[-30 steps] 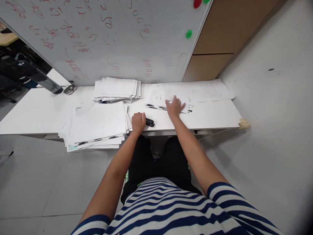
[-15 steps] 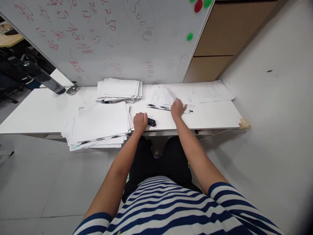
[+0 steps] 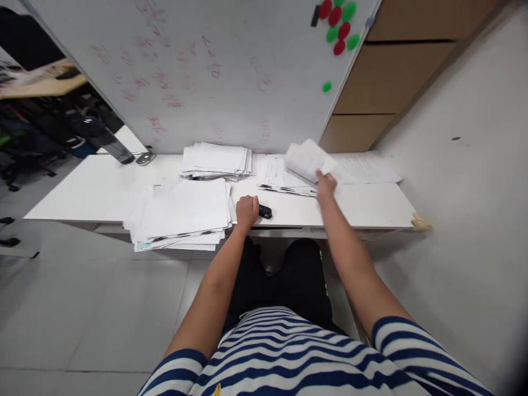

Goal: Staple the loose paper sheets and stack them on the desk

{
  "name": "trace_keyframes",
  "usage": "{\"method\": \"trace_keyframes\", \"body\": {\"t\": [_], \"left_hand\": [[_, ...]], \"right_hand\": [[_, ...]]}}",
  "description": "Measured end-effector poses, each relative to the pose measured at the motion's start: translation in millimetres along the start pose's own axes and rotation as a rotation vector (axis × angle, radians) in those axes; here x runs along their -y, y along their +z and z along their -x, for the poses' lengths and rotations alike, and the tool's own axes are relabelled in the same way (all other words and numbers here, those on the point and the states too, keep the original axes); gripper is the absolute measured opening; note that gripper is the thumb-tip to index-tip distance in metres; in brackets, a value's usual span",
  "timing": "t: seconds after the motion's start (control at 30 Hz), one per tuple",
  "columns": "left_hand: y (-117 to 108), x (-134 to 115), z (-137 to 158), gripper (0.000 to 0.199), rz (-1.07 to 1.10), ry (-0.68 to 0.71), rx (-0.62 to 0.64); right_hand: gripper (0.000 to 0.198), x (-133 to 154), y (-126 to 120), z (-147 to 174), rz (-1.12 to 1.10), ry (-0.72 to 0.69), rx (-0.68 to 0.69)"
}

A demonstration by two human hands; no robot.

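White paper (image 3: 309,159) in right fingers (image 3: 320,177) — red handwriting (image 3: 215,71) beyond, blurred

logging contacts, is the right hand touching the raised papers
Touching: the head view shows the right hand with its fingers closed on the near right corner of the raised papers.

Across the lower middle of the frame, the person wore a shirt (image 3: 289,360) in horizontal navy-blue and white stripes, its short sleeves (image 3: 398,335) edged with a navy band, and a yellow mark (image 3: 217,390), too small to make out, sat at the bottom edge. Around the centre showed black trousers (image 3: 284,283), with bright green accents (image 3: 325,289) on the side toward frame right and a thin green line near the waist. Left hand (image 3: 247,211), right hand (image 3: 327,185) and both forearms were bare.
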State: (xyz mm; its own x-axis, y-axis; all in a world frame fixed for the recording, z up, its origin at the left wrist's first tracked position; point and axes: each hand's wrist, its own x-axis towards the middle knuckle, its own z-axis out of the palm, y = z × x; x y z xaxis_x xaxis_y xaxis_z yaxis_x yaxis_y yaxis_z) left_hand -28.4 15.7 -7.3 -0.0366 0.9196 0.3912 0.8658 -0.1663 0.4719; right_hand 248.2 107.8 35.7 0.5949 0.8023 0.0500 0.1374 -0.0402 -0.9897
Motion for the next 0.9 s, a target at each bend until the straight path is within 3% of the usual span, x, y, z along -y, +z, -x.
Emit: {"method": "trace_keyframes", "body": {"t": [0.07,0.13,0.3,0.37,0.43,0.57,0.63,0.73,0.9], "left_hand": [[1.0,3.0,-0.8,0.040,0.011,-0.005,-0.013],[0.8,6.2,-1.7,0.038,0.042,-0.010,-0.064],[-14.7,-8.6,9.3,0.042,0.273,0.084,-0.258],[-26.0,-29.7,22.4,0.047,0.459,0.135,-0.229],[-36.6,-55.4,37.1,0.051,0.703,0.136,-0.121],[-50.0,-92.2,51.9,0.065,1.021,-0.144,-0.100],[-54.8,-96.1,48.9,0.065,1.159,-0.268,-0.049],[-62.9,-91.1,39.6,0.043,1.257,-0.299,0.102],[-72.2,-81.8,33.6,0.030,1.132,-0.273,0.119]], "right_hand": [[0.041,21.7,-24.4,-6.3,-0.218,-0.137,-0.023],[0.044,40.0,-52.7,3.3,-0.292,-0.291,0.020],[0.045,51.1,-95.9,75.4,-0.129,-0.378,0.136],[0.045,46.6,-98.8,101.2,-0.055,-0.370,0.148],[0.043,42.7,-99.0,118.7,-0.008,-0.361,0.176],[0.042,42.3,-101.6,134.7,-0.041,-0.315,0.239],[0.042,43.8,-105.2,137.5,-0.049,-0.303,0.243],[0.044,44.4,-111.8,138.9,-0.005,-0.308,0.235],[0.052,41.5,-118.7,137.9,0.073,-0.361,0.264]]}}
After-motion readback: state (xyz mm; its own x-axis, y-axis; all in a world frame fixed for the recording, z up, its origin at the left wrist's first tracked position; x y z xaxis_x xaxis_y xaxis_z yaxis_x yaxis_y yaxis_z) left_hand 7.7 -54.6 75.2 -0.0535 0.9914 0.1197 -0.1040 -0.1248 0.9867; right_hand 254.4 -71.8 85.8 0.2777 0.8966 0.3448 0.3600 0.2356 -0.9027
